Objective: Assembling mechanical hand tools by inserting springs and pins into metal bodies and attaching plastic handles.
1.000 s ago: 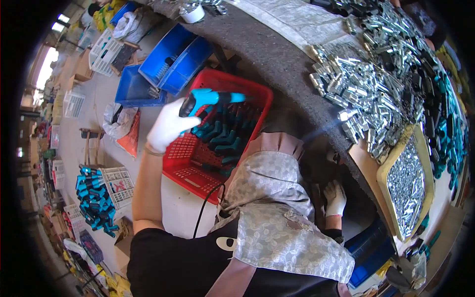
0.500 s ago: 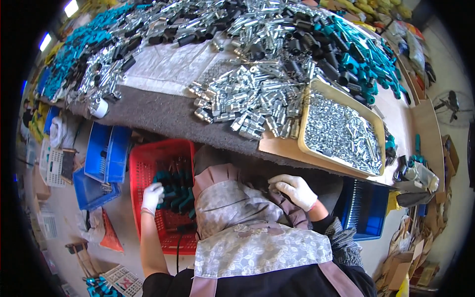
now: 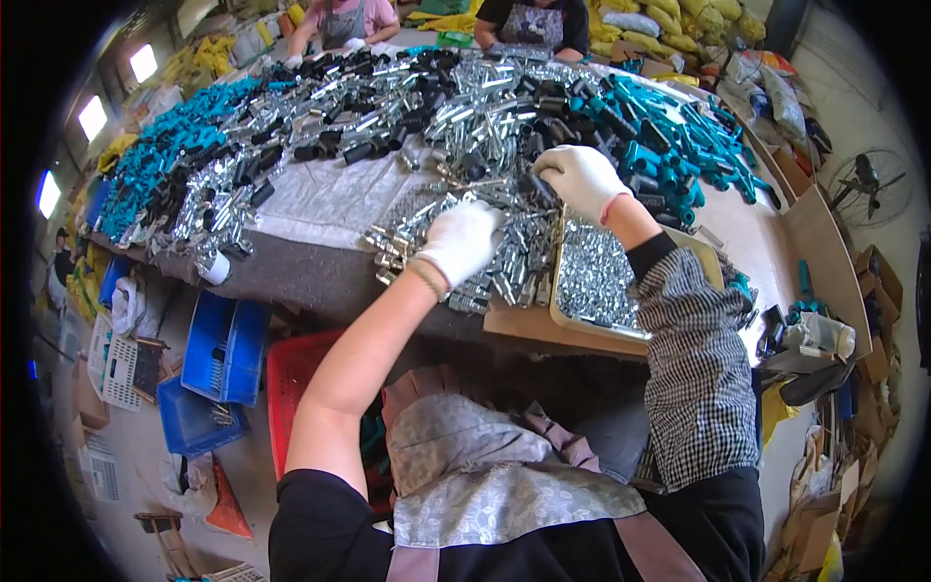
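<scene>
A tray of small silver parts point(image 3: 593, 276) sits at the near right of the table point(image 3: 310, 267). Teal handles point(image 3: 170, 155) heap at the far left, more teal ones point(image 3: 669, 136) at the far right. Below the table's near edge stand blue crates point(image 3: 225, 349) and a red crate point(image 3: 296, 388). A fan point(image 3: 871, 184) stands far right, and two people point(image 3: 436, 19) work at the far side.

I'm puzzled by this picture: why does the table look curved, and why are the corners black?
Head view: a fisheye lens bends the table edge and leaves a dark rim; windows at upper left blow out white; the metal parts glint, and both gloved hands stay sharp.
</scene>
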